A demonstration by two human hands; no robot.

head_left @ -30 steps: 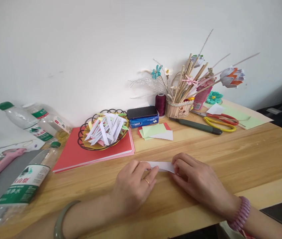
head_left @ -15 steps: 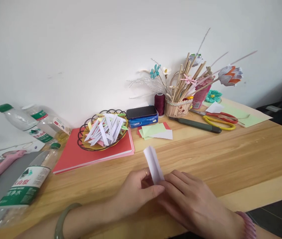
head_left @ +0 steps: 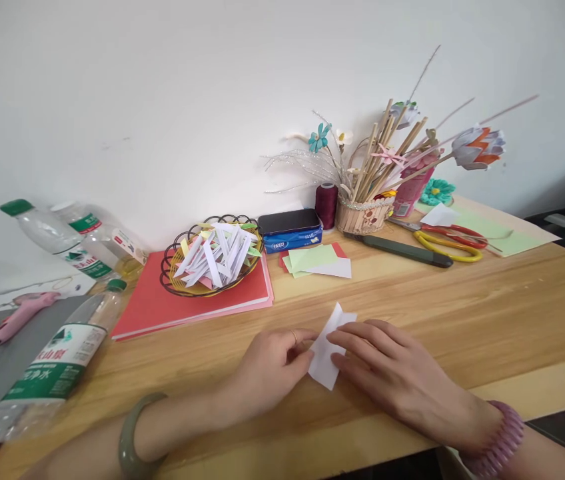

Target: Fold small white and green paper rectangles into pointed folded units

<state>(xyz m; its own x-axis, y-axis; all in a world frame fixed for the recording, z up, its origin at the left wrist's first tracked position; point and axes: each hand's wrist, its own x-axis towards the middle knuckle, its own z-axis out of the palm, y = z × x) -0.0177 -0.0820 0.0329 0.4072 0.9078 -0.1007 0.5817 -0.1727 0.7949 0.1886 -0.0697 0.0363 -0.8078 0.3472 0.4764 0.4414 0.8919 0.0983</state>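
A small creased sheet of white paper point(head_left: 326, 363) is held just over the near part of the wooden table point(head_left: 452, 300). My left hand point(head_left: 275, 367) pinches its left edge between thumb and fingers; a ring and a green bangle show on that arm. From the right, my right hand point(head_left: 387, 367) has its fingers over the paper's other side, with the thumb close under them. The paper's right edge is partly hidden by those fingers.
A basket point(head_left: 177, 287) of folded paper strips sits on red paper point(head_left: 137, 307). Behind are a phone point(head_left: 290, 221), thread spool point(head_left: 326, 207), paper slips point(head_left: 312, 259), cutter point(head_left: 402, 251) and scissors point(head_left: 455, 245). Plastic bottles point(head_left: 55, 363) and a pink glue gun point(head_left: 22, 315) lie left.
The paper has gone from standing narrow and folded to lying more opened out and tilted right. My right hand has lifted and spread its fingers across it. The view has shifted slightly.
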